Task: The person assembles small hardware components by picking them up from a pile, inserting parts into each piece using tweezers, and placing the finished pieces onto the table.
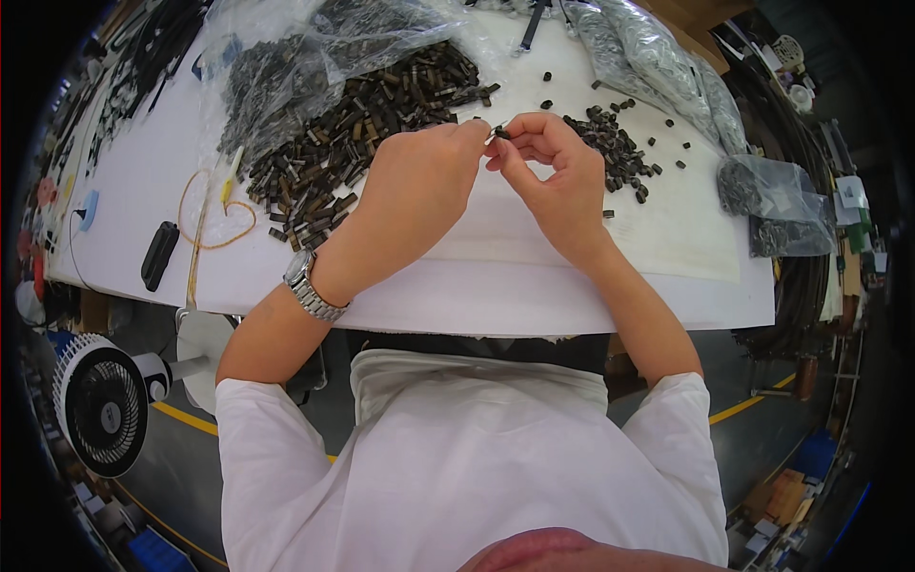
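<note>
Small dark part (502, 134), with a bright edge on its left side, sits at your fingertips where your two hands meet, raised over the far middle of the bench (457, 297). Your right hand (562, 176) grips it between thumb and index finger, with a rounded gap between them and the other fingers curled behind. Your left hand (424, 181) comes in from the left, its fingers closed in a pinch on the part's left end (the back of that hand hides most of the grip, so you cannot tell just how the thumb sits). A silvery watch (308, 286) circles your left wrist.

To the left of your hands, and beyond them, spreads a large heap of dark oblong pieces (381, 103), partly under clear plastic sheeting (381, 29). Just right of your right hand lies a smaller pile of short dark pieces (615, 143), with a few strays scattered farther right and at the far side. Filled clear bags (658, 57) lie at the far right, and a smaller clear bag (777, 195) rests near the bench's right edge.

On the left, a yellow-and-white pen-like tool (231, 178) lies near a looped orange cord (250, 227), with a black oblong case (160, 255) nearer the left edge. Below the bench, a white fan (100, 405) stands at the near left.
</note>
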`<action>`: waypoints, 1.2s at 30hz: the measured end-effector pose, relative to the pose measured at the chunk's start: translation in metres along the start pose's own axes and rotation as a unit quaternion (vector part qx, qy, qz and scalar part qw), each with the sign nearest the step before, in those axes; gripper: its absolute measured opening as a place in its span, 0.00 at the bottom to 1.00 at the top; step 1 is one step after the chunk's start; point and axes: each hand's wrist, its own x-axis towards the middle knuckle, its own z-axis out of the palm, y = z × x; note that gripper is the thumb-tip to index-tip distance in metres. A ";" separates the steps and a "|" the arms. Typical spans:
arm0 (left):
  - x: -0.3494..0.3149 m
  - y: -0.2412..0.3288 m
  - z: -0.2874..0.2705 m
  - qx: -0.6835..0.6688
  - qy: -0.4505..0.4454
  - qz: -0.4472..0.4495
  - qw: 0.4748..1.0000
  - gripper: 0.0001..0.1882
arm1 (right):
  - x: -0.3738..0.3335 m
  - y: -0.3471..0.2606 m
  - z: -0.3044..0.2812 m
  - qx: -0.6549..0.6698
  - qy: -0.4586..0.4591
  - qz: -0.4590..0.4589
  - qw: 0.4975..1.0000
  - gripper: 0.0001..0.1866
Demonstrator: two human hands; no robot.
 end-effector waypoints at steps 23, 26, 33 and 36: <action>0.002 0.002 -0.011 0.057 0.021 0.052 0.997 0.12 | 0.001 -0.003 0.000 -0.024 0.007 -0.036 0.999 0.13; 0.003 0.001 -0.015 0.075 0.012 0.059 0.995 0.13 | -0.002 -0.004 -0.002 -0.077 0.001 -0.075 0.994 0.11; 0.007 -0.011 -0.023 0.021 -0.028 0.047 0.998 0.04 | -0.001 -0.004 -0.010 -0.094 -0.078 -0.101 0.987 0.10; 0.008 -0.014 -0.026 -0.004 -0.052 0.038 0.998 0.04 | 0.001 -0.010 -0.014 -0.090 -0.114 -0.044 0.988 0.10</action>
